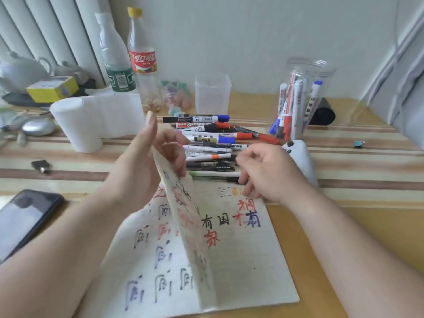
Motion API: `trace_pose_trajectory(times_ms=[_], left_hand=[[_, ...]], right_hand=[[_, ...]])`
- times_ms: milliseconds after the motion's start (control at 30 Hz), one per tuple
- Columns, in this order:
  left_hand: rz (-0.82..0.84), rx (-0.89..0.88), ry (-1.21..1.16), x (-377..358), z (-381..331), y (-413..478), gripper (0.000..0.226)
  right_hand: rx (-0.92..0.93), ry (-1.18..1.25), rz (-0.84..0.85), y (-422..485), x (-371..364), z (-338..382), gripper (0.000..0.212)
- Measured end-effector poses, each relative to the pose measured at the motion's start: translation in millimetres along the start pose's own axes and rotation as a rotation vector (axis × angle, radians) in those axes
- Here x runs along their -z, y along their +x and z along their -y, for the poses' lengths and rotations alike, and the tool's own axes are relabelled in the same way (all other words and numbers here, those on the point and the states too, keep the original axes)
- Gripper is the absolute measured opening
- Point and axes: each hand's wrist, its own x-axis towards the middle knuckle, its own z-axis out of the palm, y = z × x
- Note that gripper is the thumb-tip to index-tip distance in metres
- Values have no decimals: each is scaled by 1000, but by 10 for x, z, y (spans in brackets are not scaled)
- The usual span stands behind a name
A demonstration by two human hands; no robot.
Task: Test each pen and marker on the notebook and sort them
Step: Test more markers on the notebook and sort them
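I see the notebook (241,260) lying open on the table (344,175) nearest me, the heap of pens (206,143) just behind its far edge. A jar (305,72) holding markers (289,106) stands behind the heap to the right, a tub (212,92) straight behind, two bottles (142,60) and a paper roll (91,118) to the left. A phone (25,221) lies left of the notebook.

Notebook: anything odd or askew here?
Yes. One page of the notebook stands nearly upright, pinched by the left hand, and ink shows through it. Pens lie heaped beyond.
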Motion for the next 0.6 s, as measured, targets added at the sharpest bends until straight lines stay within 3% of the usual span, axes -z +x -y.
trace_pose_trajectory(times_ms=[33,133,233,300,433,600], left_hand=[[15,-10,68,14,-65,-60,64],[84,-49,688,101,-185,-135,43],[214,136,1244,111,-251,-179,40],[226,154,1479,53,-235,-238,43],[181,9,1455,-189,-49,-279,38],[84,-38,1433,-364,135,-224,29]], right_hand=[[34,-66,25,-9,-17,-8,13],[107,-254,33,-36,-64,-32,9],[135,-365,59,-65,-93,-16,12],[149,-449,82,-79,-118,-7,17],[175,-548,37,-76,-139,11,28],[129,-682,22,-59,-94,33,18]])
